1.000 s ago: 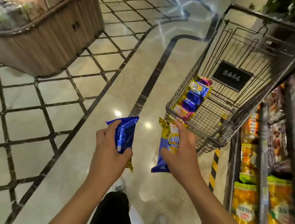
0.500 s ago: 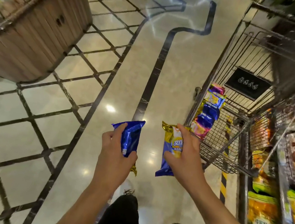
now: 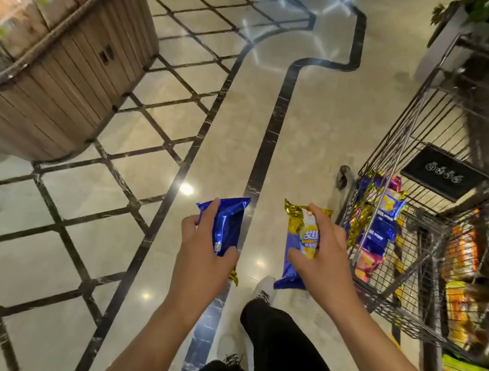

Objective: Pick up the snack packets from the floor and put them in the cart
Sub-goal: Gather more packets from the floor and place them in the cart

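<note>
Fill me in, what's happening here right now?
A person stands beside a wire shopping cart in a shop aisle, a snack packet in each hand. The left hand grips a blue packet; the right hand holds a gold and blue packet. Both packets are in the air, outside the cart and left of it. Several packets already lie in the cart's basket.

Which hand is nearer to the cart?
Right. The right hand, gripping a gold and blue packet, is just beside the cart and its near wire wall. The left hand, gripping a blue packet, is farther off over the floor.
</note>
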`<state>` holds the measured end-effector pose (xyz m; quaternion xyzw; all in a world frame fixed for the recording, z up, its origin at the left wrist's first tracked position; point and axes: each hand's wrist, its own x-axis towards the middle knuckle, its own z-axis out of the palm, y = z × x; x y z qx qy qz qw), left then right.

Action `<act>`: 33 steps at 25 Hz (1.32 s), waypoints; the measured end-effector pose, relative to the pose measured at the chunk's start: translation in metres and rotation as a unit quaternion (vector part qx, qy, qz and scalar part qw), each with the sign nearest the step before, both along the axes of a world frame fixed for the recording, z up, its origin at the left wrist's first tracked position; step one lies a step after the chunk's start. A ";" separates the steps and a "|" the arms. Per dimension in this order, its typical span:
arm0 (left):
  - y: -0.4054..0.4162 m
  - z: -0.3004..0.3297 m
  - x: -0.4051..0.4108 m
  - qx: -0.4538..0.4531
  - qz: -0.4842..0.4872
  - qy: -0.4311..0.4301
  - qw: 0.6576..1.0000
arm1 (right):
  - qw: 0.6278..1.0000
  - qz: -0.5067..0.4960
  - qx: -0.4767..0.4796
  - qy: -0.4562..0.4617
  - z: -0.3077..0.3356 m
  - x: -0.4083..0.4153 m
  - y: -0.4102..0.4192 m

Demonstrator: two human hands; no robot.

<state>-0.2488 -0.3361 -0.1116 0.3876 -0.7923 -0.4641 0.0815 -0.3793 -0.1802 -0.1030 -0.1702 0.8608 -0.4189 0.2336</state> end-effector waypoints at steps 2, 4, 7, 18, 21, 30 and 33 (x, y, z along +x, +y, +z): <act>-0.018 0.000 -0.020 -0.005 -0.002 -0.006 1.000 | 1.000 -0.006 -0.006 -0.007 -0.001 -0.023 -0.015; -0.033 0.000 -0.042 -0.017 -0.008 -0.012 1.000 | 1.000 -0.010 -0.013 -0.012 -0.003 -0.046 -0.030; -0.052 0.002 -0.080 -0.027 -0.020 -0.017 0.999 | 1.000 -0.008 -0.022 -0.014 -0.004 -0.085 -0.051; -0.089 -0.001 -0.243 -0.038 -0.103 -0.018 0.994 | 0.998 -0.050 -0.027 -0.025 0.004 -0.210 -0.081; -0.097 -0.011 -0.288 -0.027 -0.160 -0.015 0.987 | 0.992 -0.119 -0.020 -0.032 0.002 -0.231 -0.078; -0.124 -0.022 -0.429 0.000 -0.394 -0.006 0.919 | 0.940 -0.339 0.000 -0.031 -0.010 -0.280 -0.079; -0.126 -0.025 -0.464 0.005 -0.468 -0.005 0.883 | 0.910 -0.412 0.005 -0.049 -0.015 -0.285 -0.092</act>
